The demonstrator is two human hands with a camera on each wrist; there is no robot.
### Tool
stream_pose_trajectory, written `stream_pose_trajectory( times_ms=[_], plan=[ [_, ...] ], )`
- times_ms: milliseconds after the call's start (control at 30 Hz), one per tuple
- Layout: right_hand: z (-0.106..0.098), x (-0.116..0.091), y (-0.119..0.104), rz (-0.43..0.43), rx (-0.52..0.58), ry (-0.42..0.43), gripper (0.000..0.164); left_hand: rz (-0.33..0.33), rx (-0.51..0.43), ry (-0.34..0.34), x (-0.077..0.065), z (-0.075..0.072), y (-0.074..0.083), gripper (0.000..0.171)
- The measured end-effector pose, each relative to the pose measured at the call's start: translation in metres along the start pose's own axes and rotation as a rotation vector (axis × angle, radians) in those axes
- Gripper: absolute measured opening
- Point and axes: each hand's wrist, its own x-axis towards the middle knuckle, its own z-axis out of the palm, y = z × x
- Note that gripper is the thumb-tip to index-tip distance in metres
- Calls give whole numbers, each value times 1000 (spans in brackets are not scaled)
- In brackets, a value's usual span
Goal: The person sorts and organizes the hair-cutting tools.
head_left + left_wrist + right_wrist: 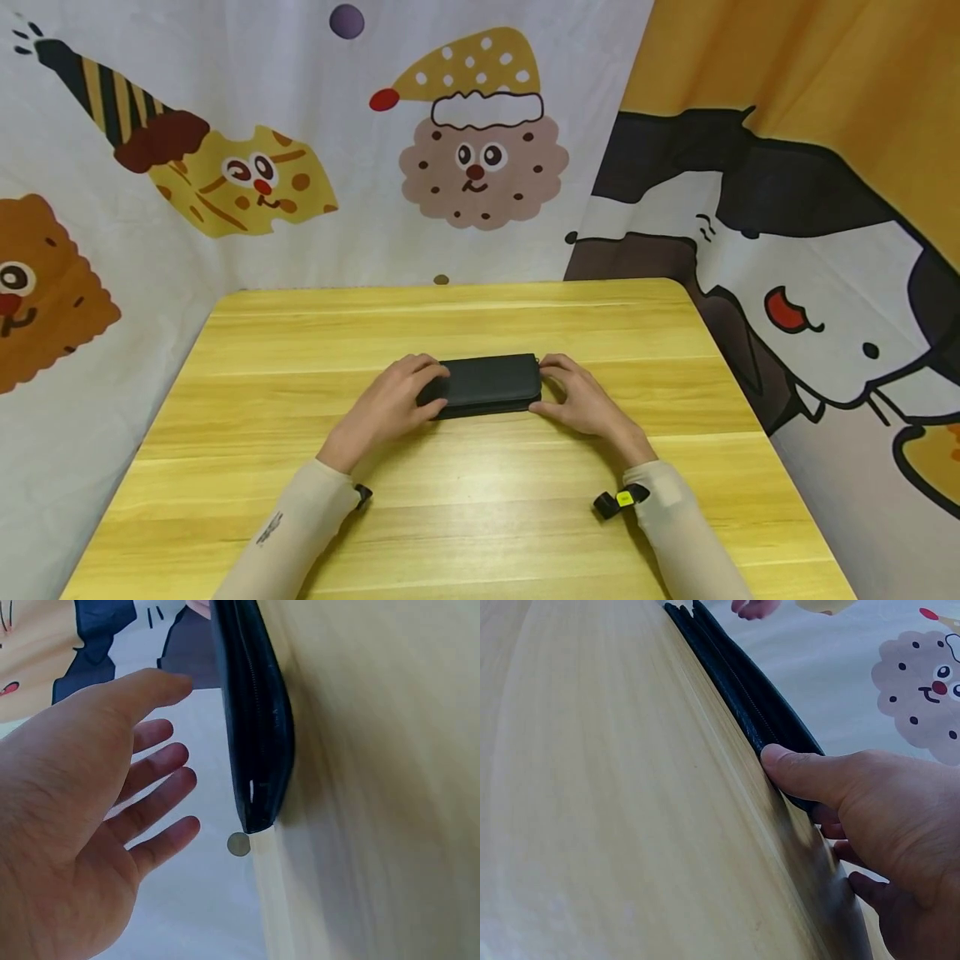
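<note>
A long black zip wallet (491,381) lies flat on the wooden table, its long side running left to right. At its right end my right hand (588,404) holds the corner. The right wrist view shows the thumb (791,766) against the wallet's (739,690) zipped edge, with the other fingers curled behind the end. Around the left end hovers my left hand (393,400), its fingers loosely bent. In the left wrist view a gap separates this left hand (112,780) from the wallet (259,727), whose zip runs along the narrow side.
The wooden table (465,517) extends on all sides of the wallet. Behind it hangs a white curtain (300,258) printed with cartoon biscuits; at the right hangs another printed cartoon cloth (817,192). Each wrist wears a dark strap, the right strap (622,500) with a yellow mark.
</note>
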Motion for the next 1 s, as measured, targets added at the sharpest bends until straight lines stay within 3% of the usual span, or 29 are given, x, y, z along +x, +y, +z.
stream_pose_trajectory(
  times_ms=[133,367,533,767,1000],
  plan=[
    [0,1,0,1,0,-1,66,-29,-9,-36,5,-3,-1,58],
    [1,1,0,-6,-3,3,66,-134,-1,-126,8,-2,-3,85],
    [2,1,0,-7,-7,1,66,-163,7,-182,9,0,-5,100],
    [1,1,-1,-2,-2,-1,66,-205,-9,-246,9,2,-5,107],
    [1,0,-1,1,-2,-3,66,-220,-23,-252,9,5,-6,104]
  ],
)
